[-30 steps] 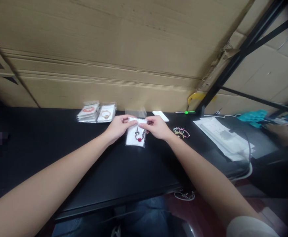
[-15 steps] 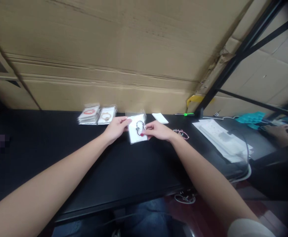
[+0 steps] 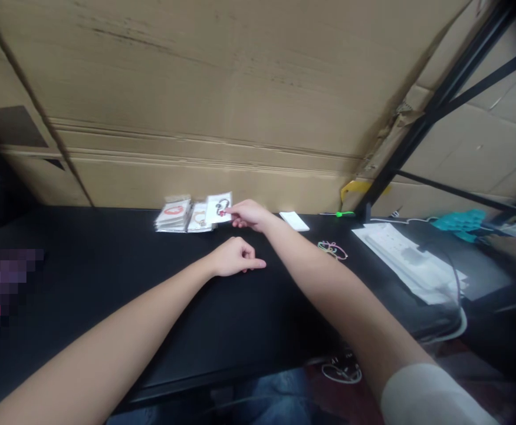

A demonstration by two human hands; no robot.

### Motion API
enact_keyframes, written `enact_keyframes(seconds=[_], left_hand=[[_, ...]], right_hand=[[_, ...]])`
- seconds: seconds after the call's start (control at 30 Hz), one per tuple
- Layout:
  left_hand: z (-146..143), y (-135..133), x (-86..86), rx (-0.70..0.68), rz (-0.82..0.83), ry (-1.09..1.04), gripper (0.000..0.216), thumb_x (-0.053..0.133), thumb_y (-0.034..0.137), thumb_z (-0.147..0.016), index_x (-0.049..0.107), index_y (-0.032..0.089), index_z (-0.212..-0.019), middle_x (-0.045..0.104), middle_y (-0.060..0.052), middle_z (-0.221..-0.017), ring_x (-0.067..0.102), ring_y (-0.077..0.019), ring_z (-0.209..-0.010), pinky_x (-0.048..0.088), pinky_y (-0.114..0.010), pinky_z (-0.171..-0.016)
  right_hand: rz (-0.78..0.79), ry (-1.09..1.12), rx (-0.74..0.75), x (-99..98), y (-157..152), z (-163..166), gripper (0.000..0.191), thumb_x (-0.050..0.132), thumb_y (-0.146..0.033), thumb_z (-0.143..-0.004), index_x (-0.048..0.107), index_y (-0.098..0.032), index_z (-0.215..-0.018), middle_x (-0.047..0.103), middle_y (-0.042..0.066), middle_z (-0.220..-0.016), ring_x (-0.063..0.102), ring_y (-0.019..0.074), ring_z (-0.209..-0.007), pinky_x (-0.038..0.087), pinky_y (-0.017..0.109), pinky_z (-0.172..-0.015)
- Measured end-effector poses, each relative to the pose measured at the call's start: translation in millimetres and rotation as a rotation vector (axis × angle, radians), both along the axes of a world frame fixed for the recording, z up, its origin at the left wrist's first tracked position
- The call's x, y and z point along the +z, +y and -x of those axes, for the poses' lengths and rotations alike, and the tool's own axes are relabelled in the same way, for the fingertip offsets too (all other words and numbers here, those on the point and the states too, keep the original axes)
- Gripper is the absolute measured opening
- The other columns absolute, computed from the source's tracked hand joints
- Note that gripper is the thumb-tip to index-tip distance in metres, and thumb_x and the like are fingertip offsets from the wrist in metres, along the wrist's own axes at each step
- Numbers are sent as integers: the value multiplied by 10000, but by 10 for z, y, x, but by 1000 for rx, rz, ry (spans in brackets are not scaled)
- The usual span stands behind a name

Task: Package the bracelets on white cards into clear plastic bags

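- Near the back edge of the counter (image 3: pixel 107 254): right hand (image 3: pixel 247 215) pinching bracelet card (image 3: pixel 216 205); second card (image 3: pixel 198 210) partly covered.
- Nearer front edge: left hand (image 3: pixel 235 257), curled, palm hidden, grip unclear.
- Bracelets (image 3: pixel 334 250), blurred.

Right hand (image 3: pixel 250 213) holding a card (image 3: pixel 212 202) with a dark bracelet (image 3: pixel 219 206), by packets (image 3: pixel 171 222) (one showing a red band (image 3: pixel 173 211)); left hand (image 3: pixel 233 258) over the table (image 3: pixel 222 324), fingers curled.

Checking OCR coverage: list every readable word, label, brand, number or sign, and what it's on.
No readable text in view.
Papers at right: faint marks, too blurred to read.
White card in the right hand: no lettering discernible.
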State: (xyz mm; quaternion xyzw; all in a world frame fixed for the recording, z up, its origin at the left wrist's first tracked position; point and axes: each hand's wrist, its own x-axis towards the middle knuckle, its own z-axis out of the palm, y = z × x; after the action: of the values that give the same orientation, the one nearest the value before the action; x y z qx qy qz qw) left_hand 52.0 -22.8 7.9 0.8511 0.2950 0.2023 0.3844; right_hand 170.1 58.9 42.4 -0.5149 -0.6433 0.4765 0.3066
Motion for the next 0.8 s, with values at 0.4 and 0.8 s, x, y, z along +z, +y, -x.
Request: enact_keyframes(seconds=[0.4,0.8], left_hand=[[-65,138,-150,251,-618,14,197,539,225,-832,632,188,-1002,638,-60,-971,584,-204,-916,447,-339,-857],[-365,896,-226,536,-627,342,267,480,261,-864,696,208,-1013,683,-94,-1031,617,-249,-990,468,-365,-889]], right_hand=[[-498,-867,-446,118,-108,-935,458,442,-547,-857,703,-181,-773,698,122,-814,639,252,-842,443,331,-746],[-204,-1053,-525,-308,-308,-1875,733,617,-667,-640,547,-179,-1182,636,173,-1098,595,339,-1001,452,408,-788]])
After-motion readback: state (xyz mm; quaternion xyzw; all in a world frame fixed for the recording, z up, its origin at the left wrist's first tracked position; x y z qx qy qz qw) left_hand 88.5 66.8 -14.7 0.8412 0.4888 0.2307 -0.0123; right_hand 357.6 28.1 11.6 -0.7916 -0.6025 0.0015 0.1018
